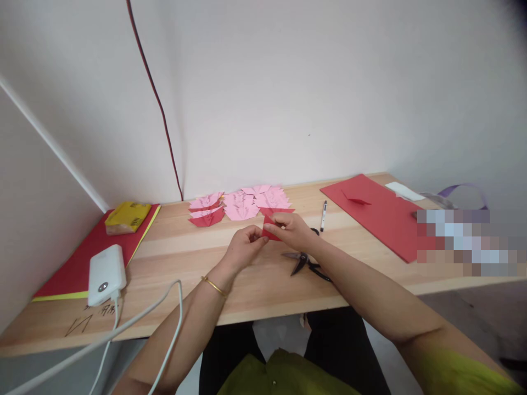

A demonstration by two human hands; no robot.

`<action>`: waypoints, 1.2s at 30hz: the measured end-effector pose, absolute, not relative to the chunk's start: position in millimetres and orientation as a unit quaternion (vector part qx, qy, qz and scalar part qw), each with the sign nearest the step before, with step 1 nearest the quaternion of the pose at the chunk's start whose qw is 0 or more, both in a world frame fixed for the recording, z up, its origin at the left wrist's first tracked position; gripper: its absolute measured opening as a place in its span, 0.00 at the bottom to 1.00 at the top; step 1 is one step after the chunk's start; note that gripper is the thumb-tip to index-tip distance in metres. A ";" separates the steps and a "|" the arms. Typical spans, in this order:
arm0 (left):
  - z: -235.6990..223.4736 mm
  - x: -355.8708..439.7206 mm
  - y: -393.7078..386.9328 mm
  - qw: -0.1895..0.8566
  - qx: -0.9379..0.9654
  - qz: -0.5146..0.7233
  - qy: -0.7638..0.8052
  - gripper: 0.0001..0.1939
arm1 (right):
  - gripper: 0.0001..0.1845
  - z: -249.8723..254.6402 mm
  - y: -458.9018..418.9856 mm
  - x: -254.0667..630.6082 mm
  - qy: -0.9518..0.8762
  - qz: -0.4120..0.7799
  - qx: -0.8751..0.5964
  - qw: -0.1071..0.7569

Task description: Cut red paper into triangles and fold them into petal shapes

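A small folded piece of red paper [272,231] is held between both my hands over the middle of the table. My left hand [246,245] pinches its lower left edge. My right hand [294,229] grips it from the right, thumb on the near face. Just below my right hand lie black-handled scissors [303,259], blades spread and partly hidden by my forearm. Beyond my hands, several pink paper cut-outs [241,205] and a few red ones [208,217] lie in rows near the wall. Another red paper [284,210] shows just behind my right hand.
A pen [323,215] lies right of my hands. Red sheets [370,219] with a folded red piece [357,199] are farther right. At left, a white power bank [107,274] with a cable [135,316] and a yellow packet [129,217] rest on red paper [69,269].
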State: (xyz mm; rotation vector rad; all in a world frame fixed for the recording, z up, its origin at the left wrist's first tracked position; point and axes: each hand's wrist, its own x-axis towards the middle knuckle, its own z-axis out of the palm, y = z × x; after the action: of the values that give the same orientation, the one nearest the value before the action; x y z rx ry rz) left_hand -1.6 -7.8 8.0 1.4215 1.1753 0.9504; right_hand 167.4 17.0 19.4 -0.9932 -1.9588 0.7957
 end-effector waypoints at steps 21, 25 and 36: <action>-1.7 -3.9 2.6 0.605 0.486 0.490 0.397 0.17 | 0.14 11.5 22.4 166.6 -0.679 0.461 -0.356 0.447; 0.2 -7.1 3.3 0.611 0.501 0.465 0.399 0.18 | 0.17 14.5 21.0 169.4 -0.708 0.393 -0.391 0.438; 2.4 -11.4 4.5 0.610 0.502 0.464 0.400 0.18 | 0.24 21.3 19.5 171.5 -0.692 0.394 -0.389 0.463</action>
State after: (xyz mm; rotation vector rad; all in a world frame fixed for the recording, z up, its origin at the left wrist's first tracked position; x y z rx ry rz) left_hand -11.4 4.5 2.4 1.1586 0.9244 1.0713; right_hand 171.5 19.5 21.3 -0.9565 -1.7011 0.9684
